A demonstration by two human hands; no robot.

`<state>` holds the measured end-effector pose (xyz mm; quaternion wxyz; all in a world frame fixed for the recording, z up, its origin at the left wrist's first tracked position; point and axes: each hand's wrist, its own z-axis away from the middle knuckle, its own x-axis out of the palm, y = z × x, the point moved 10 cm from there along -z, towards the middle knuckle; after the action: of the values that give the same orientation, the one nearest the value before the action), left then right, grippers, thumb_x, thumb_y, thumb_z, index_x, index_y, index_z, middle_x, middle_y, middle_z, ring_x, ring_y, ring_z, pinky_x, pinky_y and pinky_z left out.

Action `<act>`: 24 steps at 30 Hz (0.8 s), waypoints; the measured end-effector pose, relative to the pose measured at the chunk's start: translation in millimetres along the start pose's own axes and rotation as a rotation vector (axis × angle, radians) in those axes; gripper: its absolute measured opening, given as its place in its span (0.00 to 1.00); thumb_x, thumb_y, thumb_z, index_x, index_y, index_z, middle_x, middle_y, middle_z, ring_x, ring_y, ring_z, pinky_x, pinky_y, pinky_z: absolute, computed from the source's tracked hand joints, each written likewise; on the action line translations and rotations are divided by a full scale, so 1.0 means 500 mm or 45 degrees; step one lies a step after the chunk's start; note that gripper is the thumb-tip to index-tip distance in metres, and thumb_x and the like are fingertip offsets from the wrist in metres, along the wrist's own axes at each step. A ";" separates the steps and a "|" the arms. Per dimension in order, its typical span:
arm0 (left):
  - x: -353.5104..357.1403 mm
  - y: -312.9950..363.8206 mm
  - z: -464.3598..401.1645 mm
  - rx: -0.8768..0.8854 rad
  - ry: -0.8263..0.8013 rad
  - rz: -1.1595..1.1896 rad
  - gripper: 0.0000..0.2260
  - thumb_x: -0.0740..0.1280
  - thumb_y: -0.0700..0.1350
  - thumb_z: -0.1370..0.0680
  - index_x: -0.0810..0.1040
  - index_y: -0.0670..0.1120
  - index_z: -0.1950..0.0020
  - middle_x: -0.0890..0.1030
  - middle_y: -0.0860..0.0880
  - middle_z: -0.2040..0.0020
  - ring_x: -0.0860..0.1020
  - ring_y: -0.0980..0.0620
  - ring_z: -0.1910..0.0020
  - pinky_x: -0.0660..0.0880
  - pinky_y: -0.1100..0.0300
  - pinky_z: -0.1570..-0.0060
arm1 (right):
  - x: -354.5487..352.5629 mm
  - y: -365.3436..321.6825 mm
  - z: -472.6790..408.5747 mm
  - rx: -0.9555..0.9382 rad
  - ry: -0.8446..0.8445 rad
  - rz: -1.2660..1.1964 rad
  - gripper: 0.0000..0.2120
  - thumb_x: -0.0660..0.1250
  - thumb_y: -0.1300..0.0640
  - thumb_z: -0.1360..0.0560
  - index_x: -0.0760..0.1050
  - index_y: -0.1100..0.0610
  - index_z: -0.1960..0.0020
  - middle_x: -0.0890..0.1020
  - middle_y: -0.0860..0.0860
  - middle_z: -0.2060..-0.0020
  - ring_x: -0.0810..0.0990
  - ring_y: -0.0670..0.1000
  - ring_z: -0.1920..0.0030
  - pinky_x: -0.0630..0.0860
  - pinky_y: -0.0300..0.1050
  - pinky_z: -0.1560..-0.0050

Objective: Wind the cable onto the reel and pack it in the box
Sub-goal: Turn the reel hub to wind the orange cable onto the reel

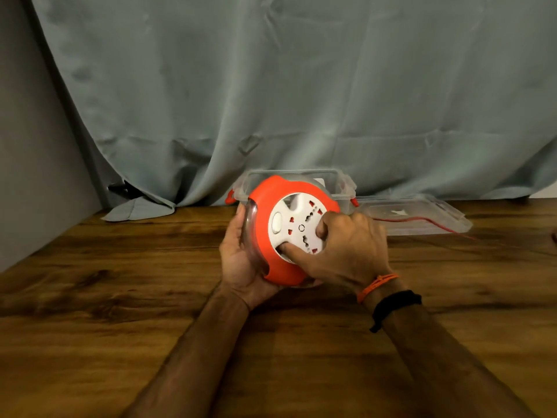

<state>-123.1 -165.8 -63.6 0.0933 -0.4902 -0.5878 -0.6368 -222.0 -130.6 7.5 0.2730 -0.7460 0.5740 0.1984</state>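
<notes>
An orange cable reel [265, 212] with a white socket face [297, 224] is held tilted above the wooden table. My left hand [241, 257] cups its clear rim from the left and underneath. My right hand [343, 248] grips the white centre, with the thumb and a finger curled into its recesses. A red cable [422, 220] trails from behind my right hand off to the right across the table. Behind the reel stands an open clear plastic box [340, 188] with red clips.
The box's clear lid [422, 212] lies flat to the right of the box, with the cable running over it. A grey-green curtain [271, 86] hangs behind, down to the table [120, 282]. A grey wall stands at the left.
</notes>
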 end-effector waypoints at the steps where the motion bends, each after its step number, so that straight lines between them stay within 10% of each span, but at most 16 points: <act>1: -0.002 0.001 0.000 0.005 0.001 -0.003 0.32 0.56 0.68 0.28 0.86 0.48 0.43 0.83 0.40 0.41 0.83 0.39 0.45 0.80 0.37 0.51 | 0.001 -0.001 0.001 0.002 -0.004 -0.027 0.31 0.60 0.21 0.40 0.72 0.51 0.65 0.80 0.51 0.69 0.79 0.56 0.65 0.69 0.43 0.62; 9: -0.006 -0.011 0.002 -0.087 -0.090 0.024 0.35 0.53 0.73 0.27 0.77 0.52 0.31 0.77 0.40 0.31 0.74 0.34 0.33 0.65 0.25 0.39 | -0.026 -0.011 -0.018 -0.207 -0.021 -0.371 0.13 0.66 0.45 0.33 0.77 0.49 0.52 0.67 0.40 0.78 0.68 0.41 0.74 0.76 0.44 0.63; 13: -0.018 -0.011 -0.001 -0.080 -0.069 -0.016 0.35 0.54 0.72 0.27 0.75 0.51 0.29 0.74 0.39 0.29 0.71 0.33 0.30 0.59 0.24 0.34 | -0.008 -0.027 -0.011 -0.357 -0.194 -0.276 0.29 0.65 0.58 0.34 0.73 0.48 0.33 0.62 0.39 0.75 0.67 0.45 0.71 0.69 0.40 0.62; 17: -0.016 -0.008 0.005 -0.086 -0.010 -0.054 0.33 0.51 0.71 0.25 0.85 0.52 0.42 0.83 0.42 0.40 0.83 0.38 0.46 0.78 0.33 0.50 | -0.004 -0.020 -0.010 -0.329 -0.222 -0.184 0.29 0.65 0.53 0.33 0.71 0.44 0.31 0.69 0.41 0.69 0.70 0.47 0.67 0.73 0.43 0.56; 24: -0.016 -0.005 -0.001 -0.055 -0.025 -0.032 0.33 0.50 0.71 0.25 0.85 0.51 0.42 0.83 0.41 0.40 0.83 0.38 0.46 0.79 0.35 0.51 | -0.010 -0.008 -0.008 -0.168 -0.157 0.012 0.30 0.73 0.37 0.38 0.76 0.45 0.38 0.83 0.52 0.60 0.80 0.58 0.55 0.65 0.46 0.55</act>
<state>-121.2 -169.2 -71.0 0.0689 -0.4910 -0.5810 -0.6454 -219.4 -128.5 14.5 0.2572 -0.7460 0.5453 0.2827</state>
